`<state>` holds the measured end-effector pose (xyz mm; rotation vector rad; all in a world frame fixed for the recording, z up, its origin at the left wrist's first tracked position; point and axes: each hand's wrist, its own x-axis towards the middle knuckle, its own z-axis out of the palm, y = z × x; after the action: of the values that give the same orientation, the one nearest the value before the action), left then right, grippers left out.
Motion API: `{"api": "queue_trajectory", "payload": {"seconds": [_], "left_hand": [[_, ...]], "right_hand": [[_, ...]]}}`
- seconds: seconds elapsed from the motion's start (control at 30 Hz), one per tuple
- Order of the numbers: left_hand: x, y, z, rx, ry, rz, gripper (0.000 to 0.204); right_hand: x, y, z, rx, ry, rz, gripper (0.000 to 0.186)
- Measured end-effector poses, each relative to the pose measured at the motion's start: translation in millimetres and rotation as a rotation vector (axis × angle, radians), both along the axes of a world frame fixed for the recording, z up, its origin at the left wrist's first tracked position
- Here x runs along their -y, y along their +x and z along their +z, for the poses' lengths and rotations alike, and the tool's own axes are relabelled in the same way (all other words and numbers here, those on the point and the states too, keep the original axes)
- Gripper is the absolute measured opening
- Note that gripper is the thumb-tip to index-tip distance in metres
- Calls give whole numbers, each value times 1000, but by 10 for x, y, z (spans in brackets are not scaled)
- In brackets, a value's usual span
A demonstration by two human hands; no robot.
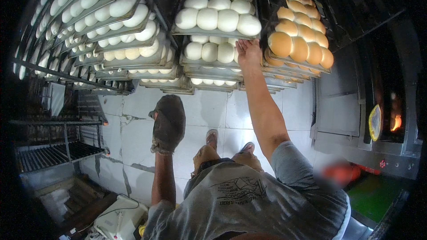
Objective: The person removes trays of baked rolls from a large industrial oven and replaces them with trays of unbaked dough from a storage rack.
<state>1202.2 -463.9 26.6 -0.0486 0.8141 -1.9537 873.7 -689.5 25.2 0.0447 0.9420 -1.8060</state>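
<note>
My left hand (169, 122) wears a thick dark oven mitt and hangs over the floor, apart from the racks. The mitt hides its fingers, and I see nothing held in it. My bare right hand (249, 53) reaches up to the right front corner of a metal baking tray (213, 32), fingers bent at its edge. Rows of pale, round dough buns (218, 19) fill that tray. Directly below sits another tray of pale buns (210, 52). Close by on the right, a tray holds golden-brown buns (301, 49).
Stacked trays of pale buns (122, 3) fill a rack at the left. An oven with a visible flame (396, 122) stands at the right. A dark slatted rack (58, 157) and a pale machine (120, 218) are at lower left. Tiled floor (195, 135) lies beneath me.
</note>
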Motion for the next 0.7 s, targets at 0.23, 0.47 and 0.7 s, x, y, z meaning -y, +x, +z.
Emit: {"api": "queue_trajectory", "payload": {"seconds": [0.23, 0.47, 0.7], "left_hand": [[1036, -173, 464, -1065, 403, -14, 43], [1379, -242, 540, -2456, 1066, 242, 52], [1159, -345, 465, -2794, 1302, -261, 60]], "right_hand": [[-145, 84, -22, -65, -78, -36, 34], [-1187, 290, 121, -64, -55, 73, 41], [-1736, -31, 289, -290, 7, 338, 51]]}}
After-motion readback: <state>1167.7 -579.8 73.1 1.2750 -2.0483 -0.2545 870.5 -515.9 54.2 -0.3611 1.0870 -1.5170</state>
